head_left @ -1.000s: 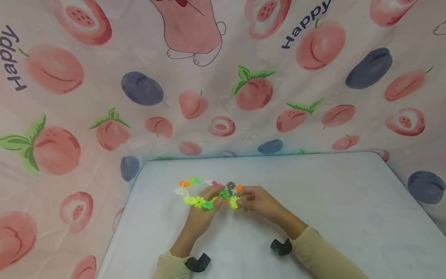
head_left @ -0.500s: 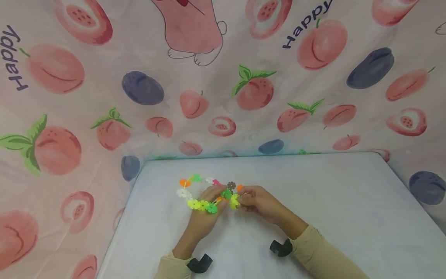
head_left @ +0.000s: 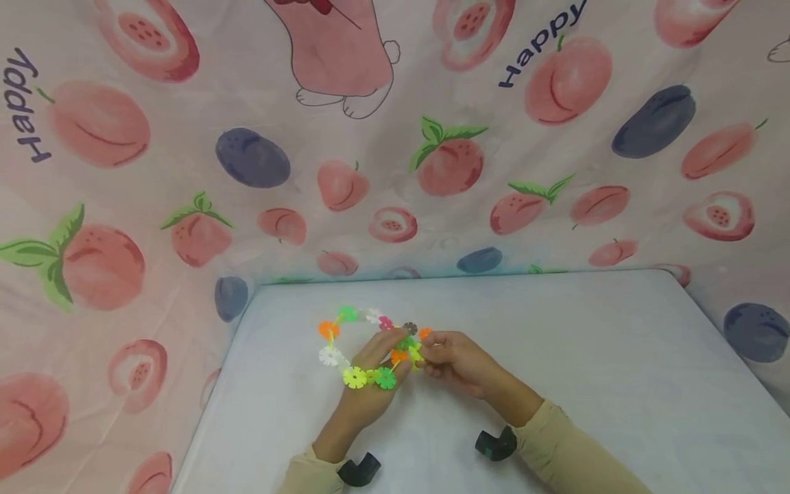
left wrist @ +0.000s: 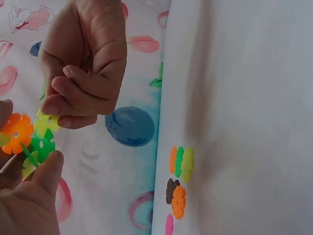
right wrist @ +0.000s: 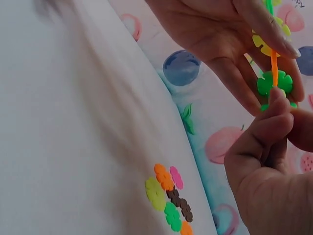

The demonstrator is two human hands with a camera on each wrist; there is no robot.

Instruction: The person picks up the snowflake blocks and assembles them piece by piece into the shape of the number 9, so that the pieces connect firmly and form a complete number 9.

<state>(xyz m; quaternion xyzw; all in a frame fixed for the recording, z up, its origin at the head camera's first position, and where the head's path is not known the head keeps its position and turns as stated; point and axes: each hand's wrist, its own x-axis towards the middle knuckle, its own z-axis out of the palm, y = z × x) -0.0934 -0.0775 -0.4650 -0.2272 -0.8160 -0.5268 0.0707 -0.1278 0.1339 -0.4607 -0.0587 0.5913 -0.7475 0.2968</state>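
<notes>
A chain of colourful flower-shaped interlocking discs (head_left: 354, 377) loops over my left hand (head_left: 368, 396) in the head view. That hand's thumb and fingers grip the chain's right end, where an orange disc (left wrist: 18, 133) and a green disc (left wrist: 43, 145) show in the left wrist view. My right hand (head_left: 464, 360) meets it from the right; its thumb and fingertip pinch a yellow-green disc (left wrist: 47, 121) that touches the green one. In the right wrist view its fingertips hide part of the joint below another green disc (right wrist: 275, 83).
Several loose flower discs lie on the white table (head_left: 586, 357) beyond the hands, among them a yellow-green disc (right wrist: 156, 194), a pink disc (right wrist: 176, 177) and a brown disc (right wrist: 185, 209). A fruit-printed cloth (head_left: 370, 151) hangs behind. Black wrist pieces (head_left: 496, 444) sit by both sleeves.
My left hand has shifted slightly right and nearer the right hand. The chain's near side has swung right and down, its discs turning flatter to the view. The right hand stays nearly in place.
</notes>
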